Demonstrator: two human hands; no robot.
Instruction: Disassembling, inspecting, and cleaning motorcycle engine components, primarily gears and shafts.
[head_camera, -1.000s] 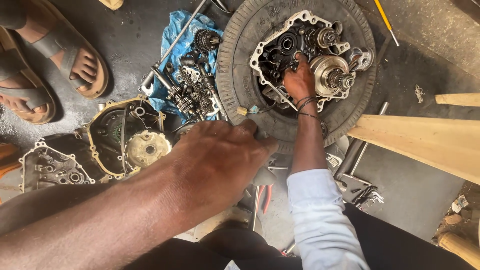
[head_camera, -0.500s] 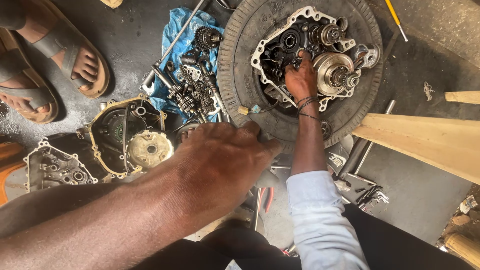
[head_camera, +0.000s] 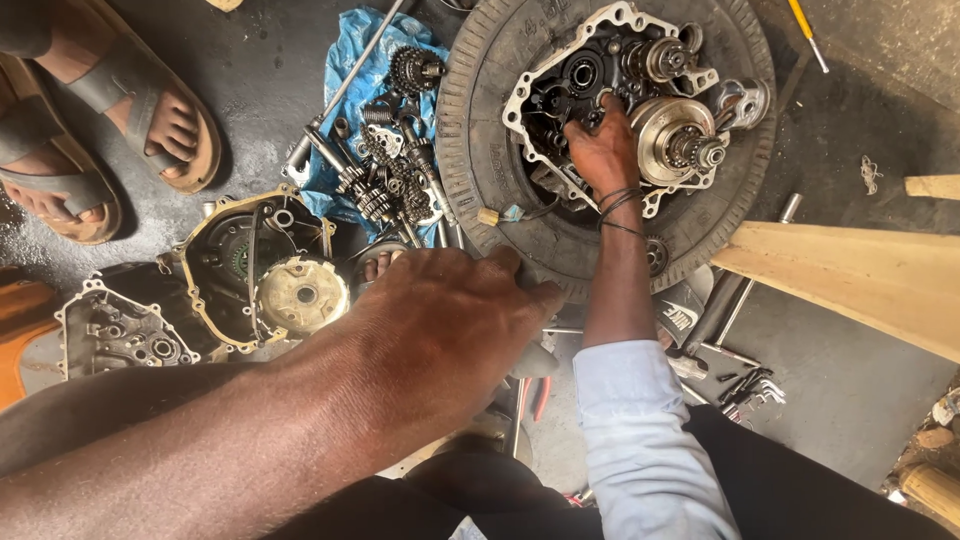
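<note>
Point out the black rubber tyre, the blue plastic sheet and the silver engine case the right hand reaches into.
Black rubber tyre (head_camera: 480, 150), head view, left tread.
Blue plastic sheet (head_camera: 365, 70), head view, bare upper part.
Silver engine case (head_camera: 520, 100), head view, left rim.

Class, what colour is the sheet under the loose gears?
Blue; the sheet under the gears shows in the head view.

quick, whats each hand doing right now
Left hand: open, spread palm-down at the near edge of the tyre, holding nothing.
Right hand: fingers reach into the engine case on the tyre; a grip cannot be told.
</note>
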